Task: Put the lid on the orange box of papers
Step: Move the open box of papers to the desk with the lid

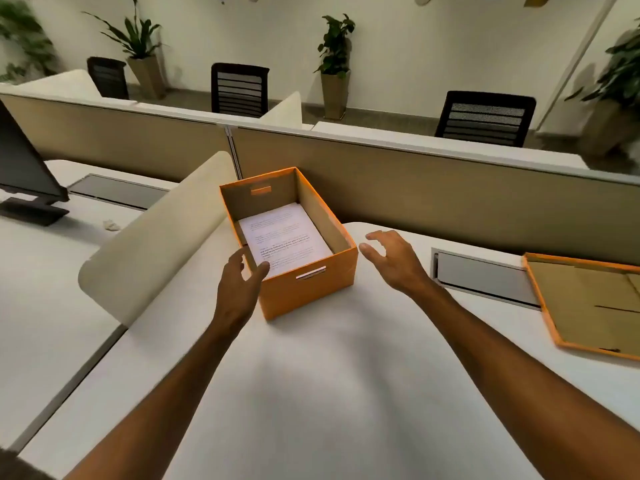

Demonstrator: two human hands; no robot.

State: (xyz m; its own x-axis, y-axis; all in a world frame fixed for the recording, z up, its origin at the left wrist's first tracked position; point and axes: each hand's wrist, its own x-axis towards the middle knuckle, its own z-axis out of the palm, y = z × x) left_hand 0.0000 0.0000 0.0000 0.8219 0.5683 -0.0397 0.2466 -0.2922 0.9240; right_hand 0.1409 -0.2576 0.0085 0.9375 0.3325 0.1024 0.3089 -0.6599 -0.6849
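An orange box (304, 292) stands open on the white desk, with a stack of printed papers (284, 240) lying inside it. Its orange lid (588, 306) lies upside down at the desk's right edge, brown inside facing up. My left hand (239, 278) is at the box's near left corner, fingers apart, thumb touching the rim. On the box's right side hovers my right hand (391, 258), fingers spread, holding nothing and a little apart from the box wall.
A curved cream divider (156, 244) rises just left of the box. A beige partition (450, 195) runs behind it. A grey cable hatch (485, 278) sits between box and lid. A monitor (24, 168) stands on the left desk.
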